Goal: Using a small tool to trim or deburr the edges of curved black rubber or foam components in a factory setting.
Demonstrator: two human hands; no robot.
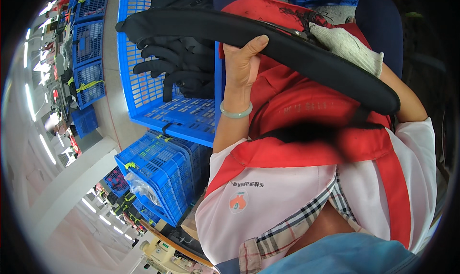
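A long, curved black padded strap (201, 27) stretches across my lap from the blue crate to my right forearm. My bare left hand (245, 58), with a pale bangle at the wrist, grips it near the middle, thumb on top. Behind the strap is my right hand (342, 44) in a white knit glove, closed, its fingertips partly hidden. A slim, dark metal tool (292, 32) shows at its fingers along the strap's far edge; its exact kind is unclear. Black thread scraps (306, 17) lie on my red apron (282, 94) just beyond.
To my left, a large blue crate (167, 119) holds a heap of similar black straps (187, 58). Nearer stand stacked blue crates (167, 173), one with clear plastic in it. More blue crates (88, 39) line the far left. A pale sewing machine (165, 255) sits at the lower left.
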